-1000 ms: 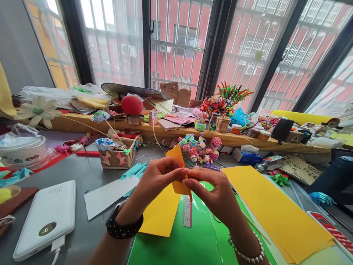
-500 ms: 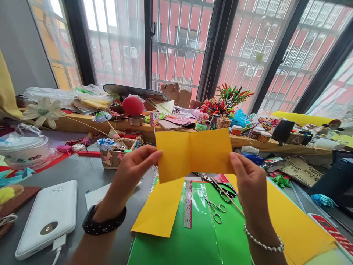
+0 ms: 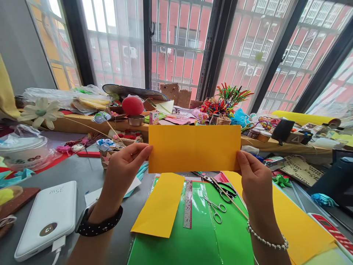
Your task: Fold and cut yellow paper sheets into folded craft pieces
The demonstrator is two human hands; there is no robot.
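A rectangular sheet of yellow paper [image 3: 194,148] with a faint crease down its middle is stretched flat in the air above the desk. My left hand [image 3: 125,167] pinches its left edge between thumb and fingers. At the right edge my right hand [image 3: 253,180] grips it the same way. Below lies another yellow paper strip [image 3: 158,206] on a green mat [image 3: 198,243], beside a patterned ruler [image 3: 188,206]. Small silver scissors [image 3: 216,209], black-handled scissors [image 3: 227,191] and a thin wooden stick [image 3: 234,202] rest to the right of the ruler.
A white power bank [image 3: 46,217] with a cable lies at left, near a lidded plastic tub [image 3: 20,149]. Large yellow sheets [image 3: 298,224] cover the right side. Craft supplies, with a red balloon [image 3: 132,106], crowd the ledge [image 3: 303,145] under the barred windows.
My hands have moved apart, pulling the creased paper from a half-folded shape into a flat, level rectangle. The things on the desk have stayed put.
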